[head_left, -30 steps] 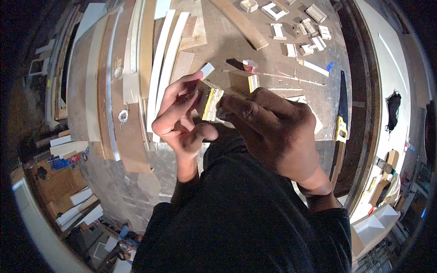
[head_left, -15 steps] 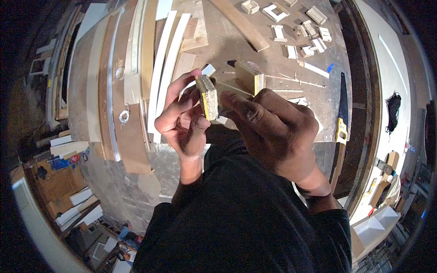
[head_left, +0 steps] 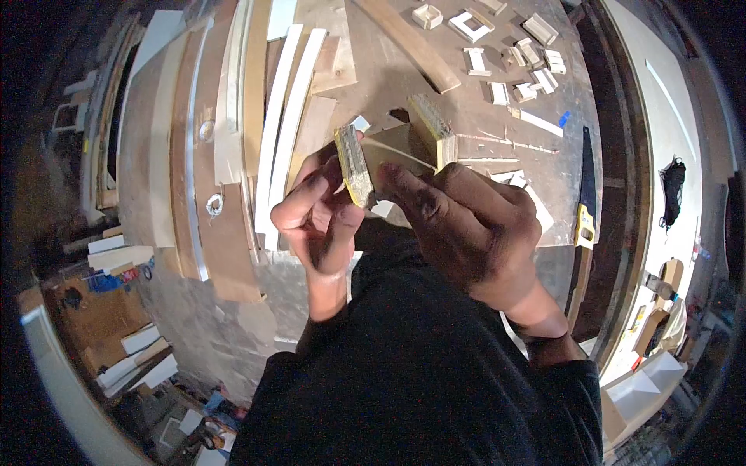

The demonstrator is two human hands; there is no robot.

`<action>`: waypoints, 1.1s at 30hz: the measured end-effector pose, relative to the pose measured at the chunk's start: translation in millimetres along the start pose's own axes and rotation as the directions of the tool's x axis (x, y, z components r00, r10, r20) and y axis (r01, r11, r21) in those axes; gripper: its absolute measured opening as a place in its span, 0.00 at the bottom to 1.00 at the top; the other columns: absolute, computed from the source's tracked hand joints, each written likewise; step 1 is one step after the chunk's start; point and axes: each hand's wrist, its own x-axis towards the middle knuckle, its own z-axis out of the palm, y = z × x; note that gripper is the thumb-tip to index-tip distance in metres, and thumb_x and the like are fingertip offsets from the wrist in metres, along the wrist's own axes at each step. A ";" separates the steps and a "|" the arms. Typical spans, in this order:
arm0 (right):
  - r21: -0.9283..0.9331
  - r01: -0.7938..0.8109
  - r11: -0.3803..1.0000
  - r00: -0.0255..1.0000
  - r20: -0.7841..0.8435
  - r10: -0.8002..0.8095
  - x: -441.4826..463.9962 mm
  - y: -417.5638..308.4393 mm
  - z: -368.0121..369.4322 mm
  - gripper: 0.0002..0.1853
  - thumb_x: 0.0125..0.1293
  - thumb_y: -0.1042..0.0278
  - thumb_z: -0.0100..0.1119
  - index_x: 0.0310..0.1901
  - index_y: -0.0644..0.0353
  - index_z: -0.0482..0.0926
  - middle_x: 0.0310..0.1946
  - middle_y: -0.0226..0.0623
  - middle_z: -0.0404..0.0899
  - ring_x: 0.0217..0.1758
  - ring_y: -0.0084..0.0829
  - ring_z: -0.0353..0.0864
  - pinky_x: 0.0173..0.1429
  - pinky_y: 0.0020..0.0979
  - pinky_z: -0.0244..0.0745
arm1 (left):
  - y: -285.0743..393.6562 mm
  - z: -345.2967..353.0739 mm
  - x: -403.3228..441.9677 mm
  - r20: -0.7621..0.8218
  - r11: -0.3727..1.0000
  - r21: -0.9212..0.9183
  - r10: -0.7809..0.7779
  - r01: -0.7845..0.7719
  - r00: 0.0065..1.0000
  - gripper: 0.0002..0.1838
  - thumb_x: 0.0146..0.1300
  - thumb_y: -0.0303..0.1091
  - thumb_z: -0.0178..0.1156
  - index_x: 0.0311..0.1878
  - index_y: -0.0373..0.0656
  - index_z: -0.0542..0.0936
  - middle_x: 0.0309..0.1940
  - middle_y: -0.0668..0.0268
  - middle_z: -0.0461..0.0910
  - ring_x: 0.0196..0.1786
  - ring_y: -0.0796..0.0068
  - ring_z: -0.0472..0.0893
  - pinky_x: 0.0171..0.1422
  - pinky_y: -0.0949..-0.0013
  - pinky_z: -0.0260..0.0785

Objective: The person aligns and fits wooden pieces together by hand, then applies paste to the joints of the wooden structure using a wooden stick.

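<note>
My left hand [head_left: 318,210] is closed around a small wooden block [head_left: 355,167] with a rough, pale end and a yellowish edge, the thumb below it. My right hand [head_left: 474,221] pinches a thin wooden panel [head_left: 394,145] joined to a second upright block [head_left: 435,132] on the right. Together the blocks and panel look like a small U-shaped piece, held above the workbench. Whether the left block is fixed to the panel I cannot tell. My right fingers hide the near part of the panel.
Several small wooden assemblies [head_left: 497,93] lie at the bench's far right. Long boards [head_left: 233,93] and white strips [head_left: 299,116] cover the left side. A handsaw [head_left: 584,186] rests along the right edge. Thin sticks [head_left: 505,140] lie behind my hands, and a plank [head_left: 408,46] at the back.
The piece has tilted slightly, so more of the panel between the blocks shows. Both hands have shifted a little and keep their grip.
</note>
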 end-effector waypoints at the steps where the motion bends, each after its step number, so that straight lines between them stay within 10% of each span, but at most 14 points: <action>1: -0.009 0.000 1.000 1.000 -0.001 0.000 0.5 0.0 0.0 0.25 0.46 0.68 0.66 0.50 0.60 0.80 0.33 0.31 0.75 0.27 0.33 0.82 0.25 0.32 0.77 | 2.2 2.1 2.3 0.003 1.000 0.005 0.009 -0.009 1.000 0.29 0.61 0.31 0.69 0.65 0.45 0.70 0.62 0.32 0.68 0.66 0.40 0.71 0.69 0.48 0.66; 7: -0.043 0.043 0.998 0.998 -0.033 -0.045 2.0 -0.4 1.2 0.27 0.45 0.67 0.66 0.52 0.60 0.81 0.33 0.31 0.75 0.29 0.30 0.82 0.27 0.31 0.78 | 9.8 5.5 5.4 -0.122 0.975 -0.094 -0.211 0.200 0.970 0.47 0.52 0.39 0.76 0.69 0.25 0.62 0.64 0.35 0.69 0.67 0.51 0.72 0.72 0.57 0.64; 11: 0.008 0.074 0.997 0.992 -0.099 -0.073 4.1 1.7 6.1 0.27 0.47 0.82 0.67 0.53 0.60 0.83 0.20 0.27 0.66 0.21 0.23 0.74 0.22 0.28 0.71 | 4.9 1.7 0.3 -0.146 0.962 -0.139 -0.253 0.234 0.956 0.48 0.50 0.40 0.78 0.69 0.28 0.64 0.65 0.36 0.68 0.68 0.52 0.72 0.71 0.57 0.64; 29: -0.016 0.111 0.994 0.986 -0.122 -0.113 3.4 0.5 4.7 0.29 0.43 0.79 0.68 0.53 0.60 0.83 0.21 0.27 0.68 0.22 0.24 0.73 0.26 0.30 0.73 | 12.7 21.3 7.8 -0.207 0.969 0.037 -0.231 0.244 0.951 0.53 0.51 0.56 0.75 0.70 0.27 0.62 0.64 0.41 0.70 0.65 0.61 0.74 0.67 0.64 0.68; 32: -0.009 0.113 0.994 0.987 -0.118 -0.113 3.2 -0.6 4.1 0.28 0.44 0.79 0.67 0.53 0.60 0.83 0.21 0.26 0.67 0.22 0.24 0.73 0.26 0.30 0.73 | 14.5 40.4 13.7 -0.565 0.953 0.105 -0.177 0.283 0.806 0.49 0.48 0.58 0.74 0.68 0.36 0.68 0.69 0.46 0.65 0.45 0.75 0.80 0.48 0.72 0.77; 33: -0.015 0.101 0.995 0.989 -0.107 -0.102 3.8 -2.9 2.3 0.28 0.44 0.79 0.67 0.53 0.60 0.83 0.21 0.26 0.66 0.22 0.24 0.73 0.26 0.30 0.73 | 20.2 33.2 11.1 -0.357 0.981 -0.005 -0.182 0.193 0.916 0.48 0.50 0.57 0.73 0.68 0.36 0.67 0.69 0.45 0.65 0.46 0.74 0.80 0.49 0.71 0.77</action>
